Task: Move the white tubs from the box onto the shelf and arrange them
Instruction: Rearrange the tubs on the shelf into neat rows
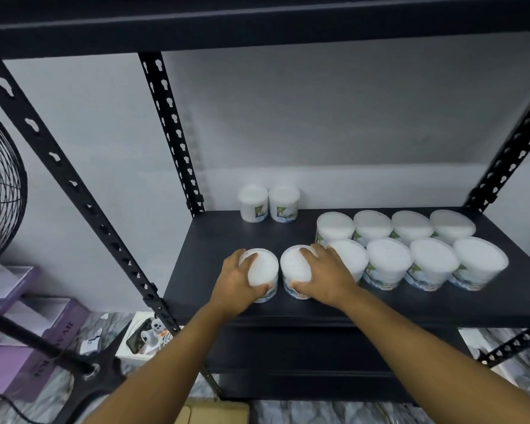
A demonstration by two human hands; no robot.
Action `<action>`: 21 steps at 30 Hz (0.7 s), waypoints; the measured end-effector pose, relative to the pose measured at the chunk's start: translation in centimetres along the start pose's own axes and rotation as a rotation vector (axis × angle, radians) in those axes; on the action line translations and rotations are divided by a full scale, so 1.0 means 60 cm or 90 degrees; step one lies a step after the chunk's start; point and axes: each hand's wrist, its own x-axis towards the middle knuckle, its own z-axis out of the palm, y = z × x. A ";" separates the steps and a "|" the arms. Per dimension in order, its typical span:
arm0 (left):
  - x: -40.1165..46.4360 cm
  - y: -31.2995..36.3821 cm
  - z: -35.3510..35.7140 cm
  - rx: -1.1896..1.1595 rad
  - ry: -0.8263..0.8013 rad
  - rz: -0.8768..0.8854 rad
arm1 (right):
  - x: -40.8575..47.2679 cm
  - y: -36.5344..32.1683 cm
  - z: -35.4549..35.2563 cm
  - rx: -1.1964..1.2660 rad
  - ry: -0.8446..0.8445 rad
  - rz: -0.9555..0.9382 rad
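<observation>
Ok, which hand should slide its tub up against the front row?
Right hand: its tub sits beside the row's end tub. The left hand's tub is one place further out.

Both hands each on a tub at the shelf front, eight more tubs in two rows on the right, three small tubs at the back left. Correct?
Not quite: the head view shows two small tubs at the back left, not three. The rest holds: the left hand and right hand each grip a tub at the shelf front, with eight tubs in two rows on the right.
</observation>
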 end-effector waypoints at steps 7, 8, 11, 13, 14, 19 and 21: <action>0.003 -0.006 0.001 -0.017 -0.025 0.012 | -0.004 -0.003 0.012 -0.015 0.006 -0.007; 0.001 -0.007 0.003 -0.020 -0.026 0.014 | -0.007 -0.004 0.015 -0.020 0.016 -0.016; -0.011 -0.015 0.014 0.003 0.022 0.054 | -0.025 -0.010 0.029 -0.015 0.062 -0.054; -0.019 -0.018 0.023 0.036 0.069 0.083 | -0.037 -0.013 0.045 -0.016 0.102 -0.080; -0.022 -0.019 0.027 0.046 0.082 0.088 | -0.040 -0.013 0.055 -0.021 0.121 -0.086; -0.019 -0.022 0.035 0.013 0.096 0.094 | -0.037 -0.010 0.071 -0.030 0.193 -0.100; -0.016 -0.024 0.036 0.007 0.092 0.098 | -0.036 -0.008 0.073 -0.037 0.207 -0.108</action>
